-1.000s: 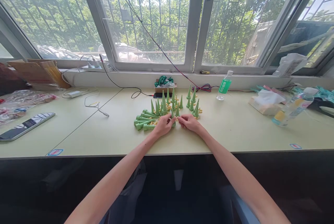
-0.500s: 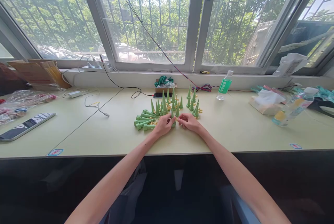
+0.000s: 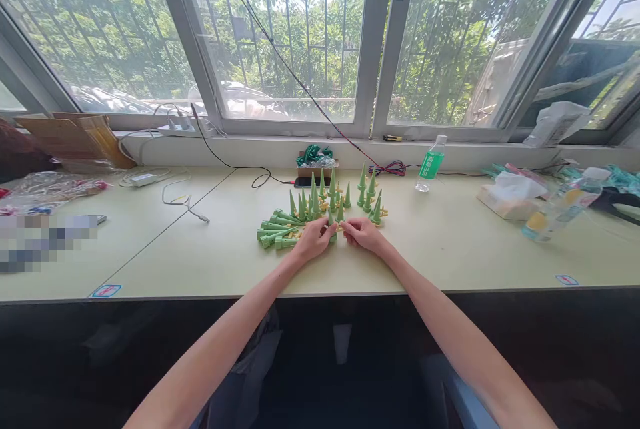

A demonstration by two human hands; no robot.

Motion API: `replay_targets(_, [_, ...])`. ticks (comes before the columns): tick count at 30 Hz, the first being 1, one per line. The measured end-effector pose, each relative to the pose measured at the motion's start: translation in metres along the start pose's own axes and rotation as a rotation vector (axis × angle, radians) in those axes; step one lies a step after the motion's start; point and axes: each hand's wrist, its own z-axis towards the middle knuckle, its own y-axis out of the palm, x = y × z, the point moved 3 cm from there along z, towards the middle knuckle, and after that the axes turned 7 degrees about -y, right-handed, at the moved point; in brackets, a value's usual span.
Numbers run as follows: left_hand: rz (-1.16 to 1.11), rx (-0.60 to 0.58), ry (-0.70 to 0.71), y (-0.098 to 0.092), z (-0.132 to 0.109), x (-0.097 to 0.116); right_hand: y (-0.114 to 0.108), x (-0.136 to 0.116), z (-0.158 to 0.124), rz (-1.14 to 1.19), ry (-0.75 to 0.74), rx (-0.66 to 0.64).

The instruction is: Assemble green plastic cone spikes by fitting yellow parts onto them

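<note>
My left hand (image 3: pixel 316 241) is closed around a green pointed cone (image 3: pixel 330 216) that stands upright near the table's front. On its right side, my right hand (image 3: pixel 364 234) pinches a small yellow piece (image 3: pixel 340 228) against the cone; whether it is seated there cannot be made out. Several more green cones (image 3: pixel 332 188) stand behind my hands, many with small yellow pieces on their sides. Left of my left hand, several green cones (image 3: pixel 273 240) lie on their sides in a fan, with yellow bits among them.
The pale table (image 3: pixel 240 262) runs along the window. A small box (image 3: pixel 319 170) with green material and a dark phone (image 3: pixel 310 182) stand behind the cones. To the right are a green-labelled bottle (image 3: pixel 430 166), a tissue box (image 3: pixel 510 199) and another bottle (image 3: pixel 565 206). Cables (image 3: pixel 187 206) lie left.
My right fingers have shifted very slightly at the yellow piece. My left hand keeps its hold on the cone, and the other cones stay where they were.
</note>
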Motion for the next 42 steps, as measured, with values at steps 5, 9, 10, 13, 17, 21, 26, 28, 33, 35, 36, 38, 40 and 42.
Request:
replay_targets(5, [-0.019,0.000,0.015,-0.0006,-0.0002,0.0018,0.0001,-0.0003,0.0000,-0.011,-0.003,0.003])
replay_targets(9, [-0.015,-0.001,0.014,-0.0006,0.0000,0.0020,0.0005,-0.0016,-0.0005,-0.016,-0.010,0.001])
replay_targets(10, [-0.010,0.000,0.013,-0.0005,0.0001,0.0019,0.0005,-0.0017,-0.0005,-0.022,-0.007,0.006])
replay_targets(13, [-0.006,0.008,0.011,-0.0005,0.0002,0.0012,0.0001,-0.0020,-0.0005,-0.048,0.004,0.011])
replay_targets(17, [-0.020,0.013,0.014,-0.0006,0.0003,0.0005,-0.0002,-0.0019,-0.0011,-0.064,0.029,-0.014])
replay_targets(21, [-0.013,0.005,0.009,0.0000,0.0004,0.0001,-0.0006,-0.0002,-0.0016,0.022,0.041,-0.021])
replay_targets(26, [0.005,0.001,0.010,0.0008,0.0006,-0.0010,-0.0006,-0.0037,-0.0018,0.019,0.023,-0.018])
replay_targets(28, [0.010,0.008,0.014,0.0008,0.0006,-0.0015,-0.0005,-0.0060,-0.0020,0.008,0.026,-0.013])
replay_targets(33, [-0.016,0.013,0.022,0.0004,0.0005,-0.0015,0.0007,-0.0065,-0.0018,-0.009,0.013,-0.023])
replay_targets(35, [-0.038,0.013,0.020,0.0000,0.0004,-0.0010,0.0007,-0.0056,-0.0014,-0.016,0.011,-0.016])
replay_targets(36, [-0.046,0.015,0.018,-0.0003,0.0003,-0.0007,0.0006,-0.0053,-0.0013,-0.017,0.016,-0.009])
replay_targets(38, [-0.052,0.019,0.013,-0.0009,0.0001,-0.0001,0.0001,-0.0050,-0.0014,-0.013,0.033,0.001])
replay_targets(40, [-0.049,0.015,0.011,-0.0011,-0.0001,0.0005,-0.0002,-0.0051,-0.0016,0.003,0.042,-0.001])
replay_targets(42, [-0.041,0.005,0.012,-0.0009,-0.0001,0.0008,0.0000,-0.0053,-0.0018,0.024,0.034,-0.017])
